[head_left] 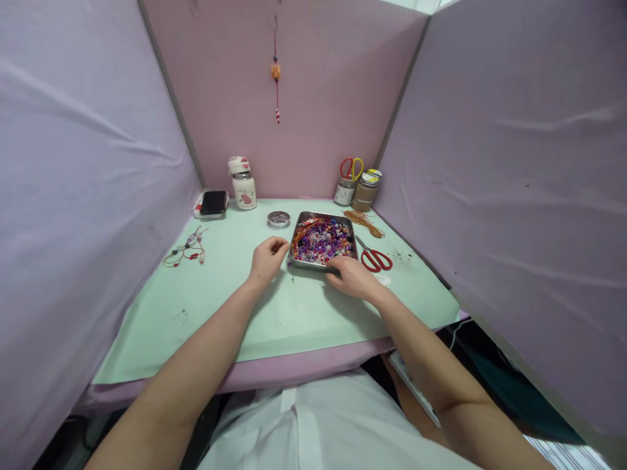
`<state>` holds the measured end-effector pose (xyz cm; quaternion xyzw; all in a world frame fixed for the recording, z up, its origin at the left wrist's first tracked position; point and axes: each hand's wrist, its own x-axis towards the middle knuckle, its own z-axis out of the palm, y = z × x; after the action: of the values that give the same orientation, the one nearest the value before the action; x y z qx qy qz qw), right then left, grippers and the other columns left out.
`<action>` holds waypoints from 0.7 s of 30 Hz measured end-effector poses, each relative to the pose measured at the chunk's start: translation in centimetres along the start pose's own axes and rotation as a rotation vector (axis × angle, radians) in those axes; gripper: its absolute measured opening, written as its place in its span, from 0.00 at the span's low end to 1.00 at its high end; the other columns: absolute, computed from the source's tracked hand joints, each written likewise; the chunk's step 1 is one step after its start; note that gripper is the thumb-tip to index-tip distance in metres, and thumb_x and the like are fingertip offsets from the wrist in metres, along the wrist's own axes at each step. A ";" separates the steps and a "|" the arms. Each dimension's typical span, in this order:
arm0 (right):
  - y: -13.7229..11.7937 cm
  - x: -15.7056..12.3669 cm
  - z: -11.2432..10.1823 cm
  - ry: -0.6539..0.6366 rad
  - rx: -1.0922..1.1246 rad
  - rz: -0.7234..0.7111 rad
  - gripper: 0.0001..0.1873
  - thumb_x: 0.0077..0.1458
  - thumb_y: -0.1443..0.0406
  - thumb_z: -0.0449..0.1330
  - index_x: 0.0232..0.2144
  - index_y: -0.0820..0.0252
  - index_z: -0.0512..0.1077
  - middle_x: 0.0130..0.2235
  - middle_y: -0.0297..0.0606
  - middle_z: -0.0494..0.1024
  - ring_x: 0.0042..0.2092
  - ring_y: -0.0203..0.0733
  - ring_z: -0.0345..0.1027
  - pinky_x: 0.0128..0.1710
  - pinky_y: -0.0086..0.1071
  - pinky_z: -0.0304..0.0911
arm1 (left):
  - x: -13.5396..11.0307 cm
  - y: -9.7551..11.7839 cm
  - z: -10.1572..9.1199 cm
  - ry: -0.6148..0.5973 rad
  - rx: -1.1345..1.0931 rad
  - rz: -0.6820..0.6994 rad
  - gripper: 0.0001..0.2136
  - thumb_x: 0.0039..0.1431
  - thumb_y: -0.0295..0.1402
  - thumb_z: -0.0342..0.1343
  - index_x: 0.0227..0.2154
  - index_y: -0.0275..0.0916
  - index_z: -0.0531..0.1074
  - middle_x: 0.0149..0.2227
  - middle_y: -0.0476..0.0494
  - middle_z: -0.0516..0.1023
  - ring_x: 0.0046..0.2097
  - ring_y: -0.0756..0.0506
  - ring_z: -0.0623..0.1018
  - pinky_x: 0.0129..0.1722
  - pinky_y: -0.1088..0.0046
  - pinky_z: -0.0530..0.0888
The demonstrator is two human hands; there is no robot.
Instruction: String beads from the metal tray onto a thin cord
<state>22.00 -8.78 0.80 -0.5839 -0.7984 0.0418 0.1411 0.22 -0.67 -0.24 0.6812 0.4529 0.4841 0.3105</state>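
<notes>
A square metal tray [298, 228] full of mixed purple, red and orange beads sits on the pale green table top. My left hand [267, 258] rests just left of the tray's near corner, its fingers curled in with the thumb against them; whether it pinches anything is too small to see. My right hand [353, 277] lies at the tray's near edge with its fingers bent down onto the rim.
Red scissors [376, 259] lie right of the tray, beside orange cord [365, 223]. Behind stand two jars [357, 188], a white bottle [243, 185], a round tin [279, 219] and a phone [213, 202]. Beaded strings [189, 251] lie left. Cloth walls enclose the table.
</notes>
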 end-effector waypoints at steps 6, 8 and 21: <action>1.7 0.2 -1.6 0.009 0.232 0.070 0.13 0.58 0.68 0.52 0.40 0.59 0.76 0.44 0.40 0.80 0.43 0.40 0.72 0.43 0.29 0.61 | -0.3 0.2 0.2 -0.119 -0.042 0.005 0.08 0.53 0.38 0.54 0.28 0.37 0.72 0.26 0.48 0.75 0.29 0.49 0.71 0.33 0.72 0.68; 3.2 1.4 -1.9 0.048 0.356 0.155 0.15 0.57 0.72 0.51 0.40 0.59 0.75 0.43 0.40 0.80 0.43 0.39 0.72 0.44 0.30 0.63 | -0.4 0.3 0.3 -0.146 -0.036 0.008 0.09 0.53 0.38 0.54 0.28 0.38 0.72 0.25 0.47 0.75 0.29 0.49 0.72 0.34 0.72 0.68; 3.2 6.7 0.9 -0.220 0.927 0.246 0.17 0.51 0.77 0.53 0.38 0.58 0.77 0.43 0.35 0.81 0.45 0.35 0.73 0.50 0.29 0.66 | -0.4 -0.3 0.5 -0.157 0.011 0.017 0.09 0.53 0.39 0.54 0.27 0.38 0.72 0.28 0.46 0.76 0.30 0.48 0.72 0.34 0.71 0.69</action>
<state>22.82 -1.32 0.38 -0.5416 -0.6311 0.4704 0.2950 0.58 -0.87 -0.83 0.7225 0.4241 0.4292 0.3375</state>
